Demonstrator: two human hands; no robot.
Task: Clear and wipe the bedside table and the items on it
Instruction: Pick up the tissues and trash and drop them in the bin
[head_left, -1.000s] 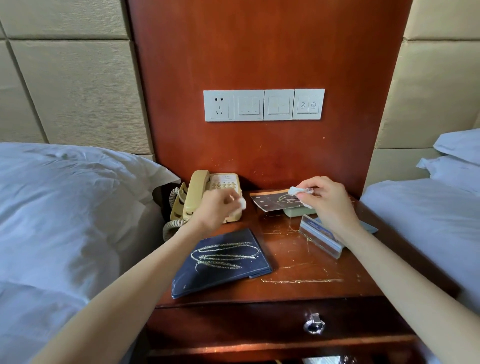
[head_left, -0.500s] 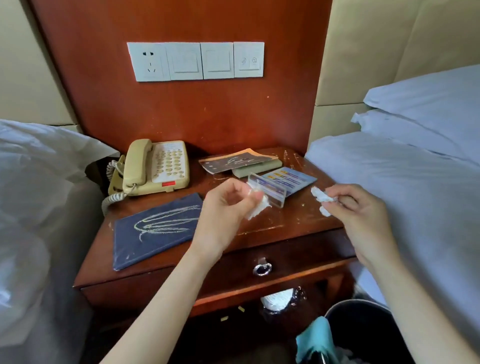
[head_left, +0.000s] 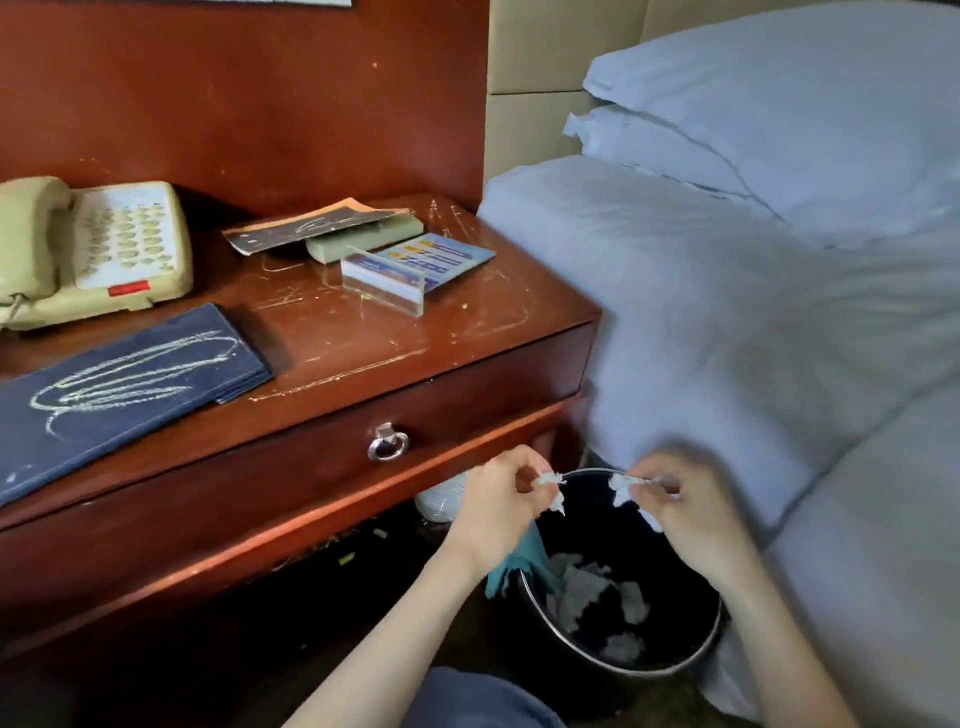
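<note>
Both hands hover over the black waste bin (head_left: 691, 652) on the floor, right of the bedside table (head_left: 457, 358). My left hand (head_left: 501, 506) pinches a crumpled white paper scrap (head_left: 551, 480). My right hand (head_left: 685, 512) pinches another white scrap (head_left: 623, 486). On the scratched table top lie a beige telephone (head_left: 88, 249), a dark blue folder (head_left: 119, 384) with chalk scribbles, a dark card (head_left: 311, 228) on a green pad (head_left: 369, 239), a clear acrylic sign holder (head_left: 384, 280) and a blue leaflet (head_left: 441, 257).
The bin holds several crumpled papers and a teal cloth (head_left: 524, 564) draped over its rim. A bed with white pillows (head_left: 779, 104) stands close on the right. The table has a drawer with a ring pull (head_left: 387, 444). A white bundle (head_left: 441, 499) lies under the table.
Both hands have carried the paper scraps from the table top down to just above the bin. The view has swung down and to the right.
</note>
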